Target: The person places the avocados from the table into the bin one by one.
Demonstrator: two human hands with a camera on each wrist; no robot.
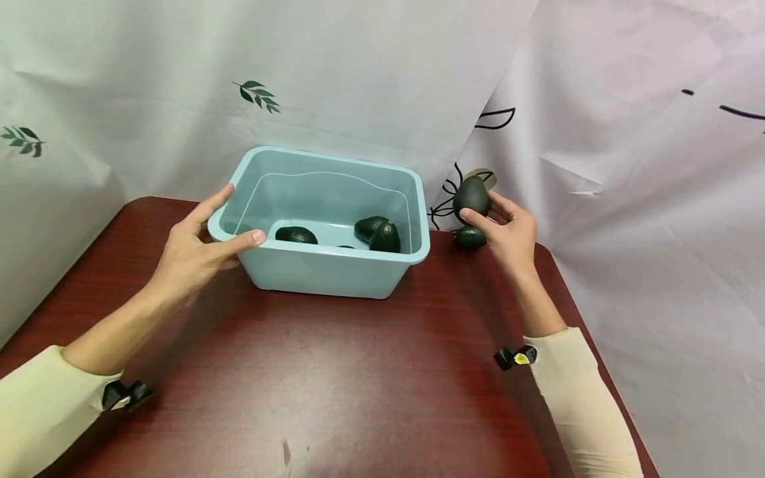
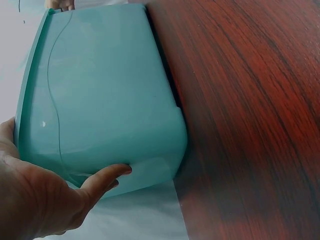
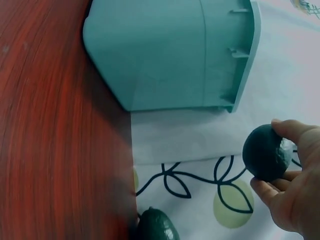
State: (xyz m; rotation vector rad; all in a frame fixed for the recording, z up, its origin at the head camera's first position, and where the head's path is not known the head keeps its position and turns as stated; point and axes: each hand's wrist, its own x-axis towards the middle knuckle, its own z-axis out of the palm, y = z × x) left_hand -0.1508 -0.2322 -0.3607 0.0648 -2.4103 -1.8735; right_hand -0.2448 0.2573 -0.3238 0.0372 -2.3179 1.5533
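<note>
My right hand [image 1: 514, 232] pinches a dark green avocado [image 1: 471, 197] between thumb and fingers, raised to the right of a light blue plastic bin [image 1: 323, 271]. In the right wrist view the held avocado [image 3: 266, 153] is apart from the bin's wall. Below it, another avocado [image 1: 470, 238] lies at the table's back edge. My left hand [image 1: 194, 245] grips the bin's front left corner, the thumb over the front rim and a finger along the left rim. Inside the bin are several avocados, one at left [image 1: 296, 234] and two together at right [image 1: 384, 237]; the front wall partly hides them.
The bin stands upright near the back of a reddish-brown wooden table [image 1: 335, 372]. A white cloth [image 1: 382, 73] with leaf prints hangs behind the table and along its sides.
</note>
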